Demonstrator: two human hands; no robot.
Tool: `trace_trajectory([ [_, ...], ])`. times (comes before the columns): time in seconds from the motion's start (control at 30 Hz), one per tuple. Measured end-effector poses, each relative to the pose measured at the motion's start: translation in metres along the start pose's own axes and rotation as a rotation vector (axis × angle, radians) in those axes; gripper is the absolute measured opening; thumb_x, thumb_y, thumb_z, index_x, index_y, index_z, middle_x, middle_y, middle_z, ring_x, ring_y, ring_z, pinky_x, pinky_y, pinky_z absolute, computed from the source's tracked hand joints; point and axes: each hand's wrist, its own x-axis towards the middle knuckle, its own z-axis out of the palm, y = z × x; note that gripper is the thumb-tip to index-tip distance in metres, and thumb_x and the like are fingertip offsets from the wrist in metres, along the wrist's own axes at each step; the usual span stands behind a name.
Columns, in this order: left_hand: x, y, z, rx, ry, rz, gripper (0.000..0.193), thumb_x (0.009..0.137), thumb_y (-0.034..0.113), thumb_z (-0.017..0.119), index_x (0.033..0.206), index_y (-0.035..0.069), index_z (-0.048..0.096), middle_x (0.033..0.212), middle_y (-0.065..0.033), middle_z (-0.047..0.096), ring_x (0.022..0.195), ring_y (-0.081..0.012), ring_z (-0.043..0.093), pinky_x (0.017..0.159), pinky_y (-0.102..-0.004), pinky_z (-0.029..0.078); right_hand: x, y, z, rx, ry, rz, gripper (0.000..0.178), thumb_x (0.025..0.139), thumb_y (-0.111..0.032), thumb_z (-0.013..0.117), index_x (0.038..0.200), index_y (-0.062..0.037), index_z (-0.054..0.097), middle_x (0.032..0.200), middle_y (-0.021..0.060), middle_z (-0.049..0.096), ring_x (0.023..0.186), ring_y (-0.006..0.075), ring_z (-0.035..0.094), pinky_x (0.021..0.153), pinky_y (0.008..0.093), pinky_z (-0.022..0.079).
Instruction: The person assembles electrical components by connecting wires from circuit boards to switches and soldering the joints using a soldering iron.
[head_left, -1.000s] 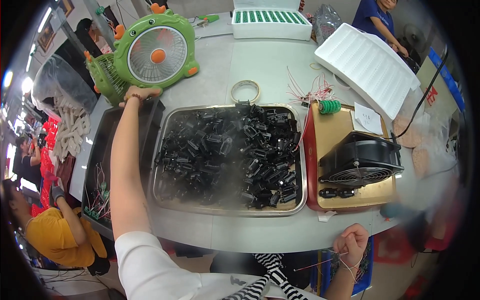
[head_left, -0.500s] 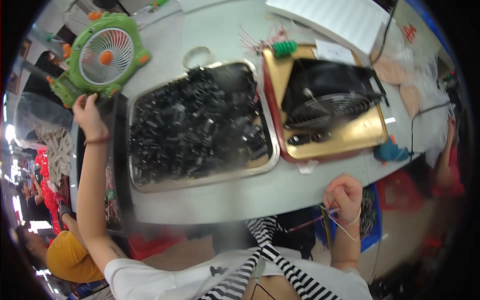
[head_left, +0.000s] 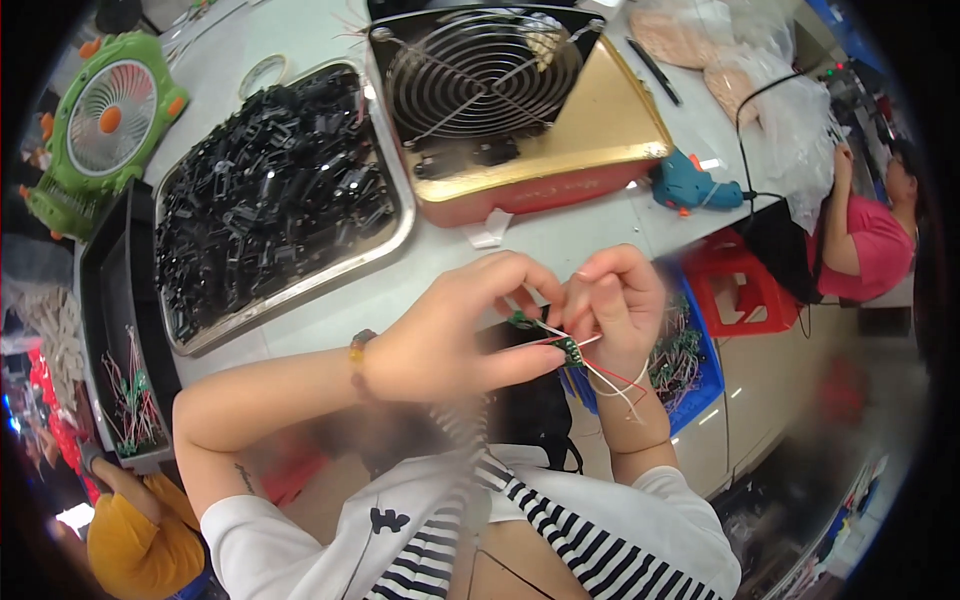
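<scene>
Swung the view down and rightward over the worktop (head_left: 310, 322), so leaving the metal tray (head_left: 404, 200) of black parts (head_left: 270, 200) farther up and left, by the near edge. Left the long black bin (head_left: 150, 300) at the worktop's left edge and, beyond its far end, the green animal-shaped fan (head_left: 112, 118). Saw the gold-topped red tin (head_left: 600, 140) right of the tray, with the black cooling fan (head_left: 485, 90) standing on it, and the blue crate (head_left: 702, 408) of wired boards below the near edge, toward the right.

Brought the left hand (head_left: 460, 320) across from beside the green fan to the right hand (head_left: 615, 320), meeting around the worktop's near edge. Set the left thumb against one green circuit board (head_left: 569, 350), with a second board (head_left: 521, 320) near the left fingers; could not tell whether gripped or merely steadied. Kept the right hand pinched on red and white wires (head_left: 632, 382), loose ends hanging below. Changed thereby from one-handed reaching to two-handed handling of boards and wires.
</scene>
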Motion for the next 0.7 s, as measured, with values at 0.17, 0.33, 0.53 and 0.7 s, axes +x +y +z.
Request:
trace_trajectory([
  [0.17,0.0,-0.02,-0.002,-0.033,-0.03,0.046,0.03,0.082,0.02,0.077,0.102,0.003,0.063,0.097,-0.0061,0.061,0.09,-0.0184,0.058,0.084,-0.0332,0.047,-0.012,-0.003,0.007,-0.346,0.076,-0.002,0.014,0.099,-0.004,0.052,0.11,0.001,0.06,0.071,0.0025,0.065,0.062,0.006,0.06,0.056,0.0202,0.046],
  [0.33,0.001,-0.029,-0.005,0.061,-0.092,0.111,0.029,0.083,0.018,0.076,0.102,0.003,0.061,0.09,-0.0067,0.06,0.085,-0.0193,0.058,0.079,-0.0321,0.048,-0.014,0.005,0.009,-0.489,0.11,0.024,0.015,0.097,-0.001,0.053,0.11,0.0013,0.06,0.075,0.0024,0.065,0.065,0.0061,0.061,0.058,0.0202,0.047],
  [0.53,-0.007,-0.031,-0.015,-0.154,-0.011,0.013,0.024,0.085,0.013,0.074,0.102,0.001,0.061,0.093,-0.0093,0.064,0.083,-0.019,0.063,0.077,-0.0321,0.05,-0.011,0.0,-0.003,-0.409,0.03,0.112,0.024,0.101,-0.015,0.047,0.105,0.0019,0.064,0.086,0.0072,0.059,0.077,0.0114,0.057,0.069,0.025,0.047],
  [0.7,-0.011,-0.037,-0.025,-0.097,0.005,0.03,0.025,0.083,0.012,0.076,0.104,0.002,0.065,0.09,-0.0067,0.067,0.08,-0.0161,0.065,0.073,-0.0301,0.051,0.003,-0.013,-0.016,-0.302,-0.177,0.089,0.034,0.092,-0.028,0.055,0.086,0.0023,0.069,0.087,0.0107,0.061,0.077,0.0187,0.058,0.068,0.0284,0.046],
])
